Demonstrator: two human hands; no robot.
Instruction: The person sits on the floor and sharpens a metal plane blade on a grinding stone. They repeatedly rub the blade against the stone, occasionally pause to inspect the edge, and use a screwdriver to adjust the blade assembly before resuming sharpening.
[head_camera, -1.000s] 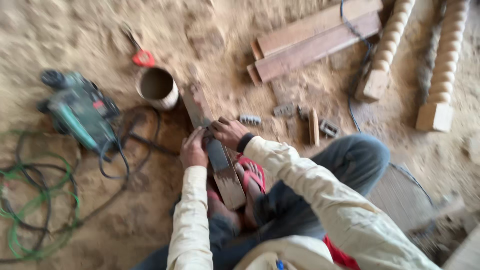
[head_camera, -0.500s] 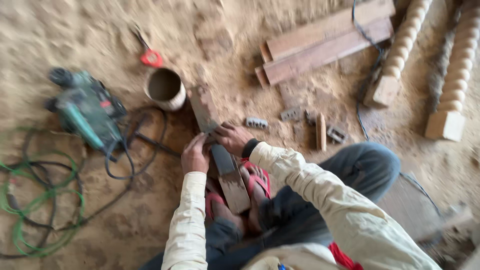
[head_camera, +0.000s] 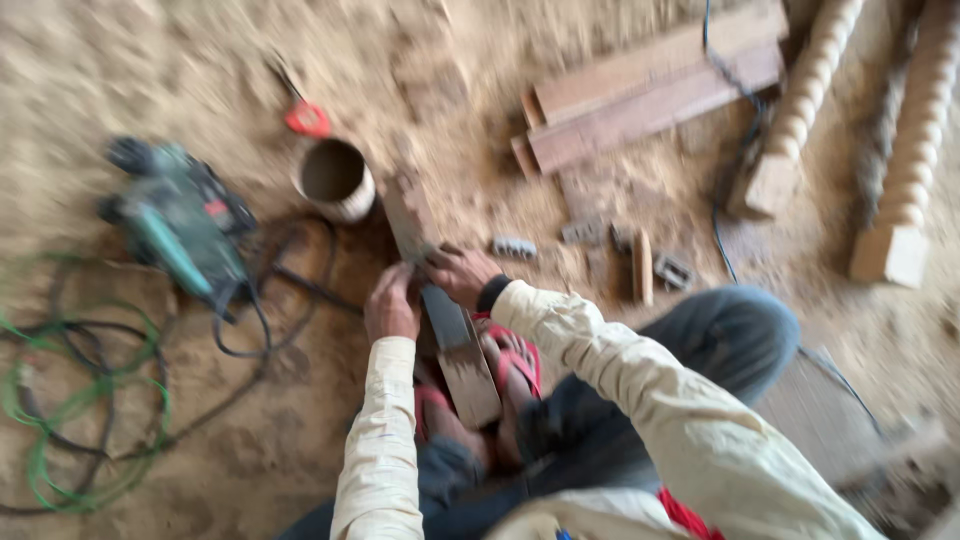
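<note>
A long narrow wooden piece (head_camera: 440, 300) lies on the sawdust-covered ground, running from a small tin toward my feet in red sandals (head_camera: 515, 360). My left hand (head_camera: 392, 305) rests against its left side, fingers curled on the wood. On the right side my right hand (head_camera: 462, 272) presses at the same spot; a small tool may be under the fingers, but the blur hides it. Both sleeves are cream-coloured.
A green power tool (head_camera: 180, 225) with black cable lies at the left, beside coiled green cord (head_camera: 60, 430). A round tin (head_camera: 335, 180) and red-handled tool (head_camera: 305, 115) sit above. Planks (head_camera: 650, 100), turned wooden posts (head_camera: 800, 110) and small carved blocks (head_camera: 515, 247) lie right.
The view has shifted slightly, so everything sits a little lower in frame. Both hands stay at the same place on the wooden piece.
</note>
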